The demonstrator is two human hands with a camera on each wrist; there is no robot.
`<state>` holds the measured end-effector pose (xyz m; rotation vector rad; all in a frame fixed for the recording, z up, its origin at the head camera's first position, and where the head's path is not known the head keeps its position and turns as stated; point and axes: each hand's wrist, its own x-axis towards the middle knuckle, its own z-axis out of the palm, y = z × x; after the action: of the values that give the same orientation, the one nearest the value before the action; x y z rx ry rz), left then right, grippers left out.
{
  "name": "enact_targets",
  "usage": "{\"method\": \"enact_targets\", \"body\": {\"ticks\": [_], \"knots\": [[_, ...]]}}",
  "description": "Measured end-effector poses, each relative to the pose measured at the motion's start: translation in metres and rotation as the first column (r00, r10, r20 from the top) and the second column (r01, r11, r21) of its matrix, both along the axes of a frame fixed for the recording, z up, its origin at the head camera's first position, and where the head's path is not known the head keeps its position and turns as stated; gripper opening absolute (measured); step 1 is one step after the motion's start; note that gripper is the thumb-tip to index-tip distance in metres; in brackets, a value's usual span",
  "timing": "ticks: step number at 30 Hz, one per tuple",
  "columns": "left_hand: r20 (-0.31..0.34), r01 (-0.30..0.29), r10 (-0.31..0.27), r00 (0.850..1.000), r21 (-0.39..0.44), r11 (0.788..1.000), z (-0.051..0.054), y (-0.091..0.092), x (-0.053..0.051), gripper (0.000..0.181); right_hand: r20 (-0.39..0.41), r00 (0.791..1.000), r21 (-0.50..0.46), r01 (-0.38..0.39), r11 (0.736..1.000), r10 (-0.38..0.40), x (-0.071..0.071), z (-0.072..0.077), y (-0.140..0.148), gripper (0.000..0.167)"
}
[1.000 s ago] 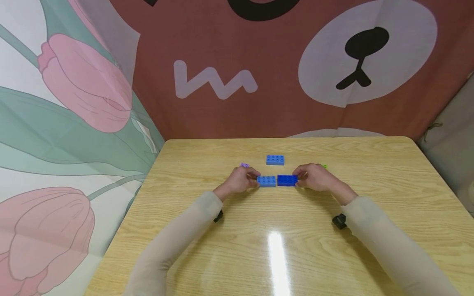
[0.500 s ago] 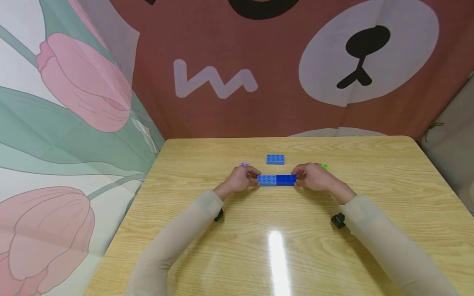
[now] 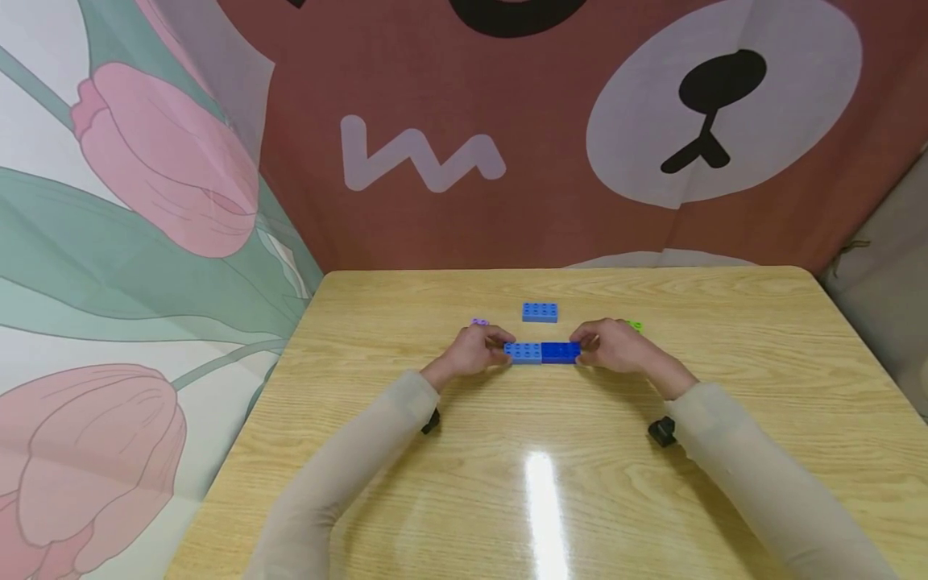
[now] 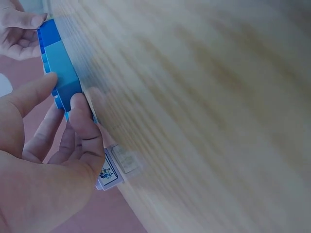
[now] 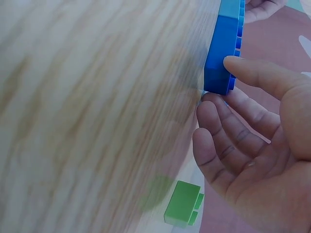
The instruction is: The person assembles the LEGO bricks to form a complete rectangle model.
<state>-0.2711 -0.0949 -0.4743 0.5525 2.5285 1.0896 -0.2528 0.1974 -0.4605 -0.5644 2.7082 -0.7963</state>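
Observation:
On the table a light blue brick (image 3: pixel 524 353) and a dark blue brick (image 3: pixel 561 352) lie end to end, touching. My left hand (image 3: pixel 470 351) holds the outer end of the light blue one with thumb and fingers; the left wrist view shows the hand (image 4: pixel 53 160) at that brick (image 4: pixel 63 73). At the opposite end, my right hand (image 3: pixel 616 346) grips the dark blue brick. In the right wrist view a fingertip of the hand (image 5: pixel 272 131) lies on the dark blue brick (image 5: pixel 219 58), other fingers curled at its end.
Another blue brick (image 3: pixel 540 312) lies behind the pair. A purple brick (image 3: pixel 479 322) sits behind my left hand, and a green brick (image 3: pixel 635 325) behind my right; the right wrist view shows the green one (image 5: pixel 182 203) too. A patterned cloth (image 3: pixel 536 201) hangs beyond the wooden table (image 3: pixel 464 483).
A second ago a narrow gap separated the light blue and dark blue bricks; now their ends meet. The dark blue brick and my right hand have shifted slightly left.

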Motion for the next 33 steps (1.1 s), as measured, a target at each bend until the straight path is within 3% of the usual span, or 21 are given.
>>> {"method": "enact_targets", "body": {"ticks": [14,26,33], "knots": [[-0.018,0.001,-0.001,1.000,-0.003,1.000,0.003,0.000,-0.001,0.032,-0.002,1.000,-0.004,-0.006,1.000,0.006,-0.002,0.001,0.000,0.035],[-0.003,0.007,-0.007,1.000,-0.001,1.000,0.001,0.002,0.001,0.032,0.001,0.999,-0.075,0.032,0.997,-0.032,-0.008,0.007,0.001,0.037],[0.009,0.006,-0.006,1.000,0.003,1.000,0.001,0.002,0.001,0.032,-0.009,0.995,-0.078,0.095,0.992,-0.096,-0.015,0.007,-0.002,0.037]]}}
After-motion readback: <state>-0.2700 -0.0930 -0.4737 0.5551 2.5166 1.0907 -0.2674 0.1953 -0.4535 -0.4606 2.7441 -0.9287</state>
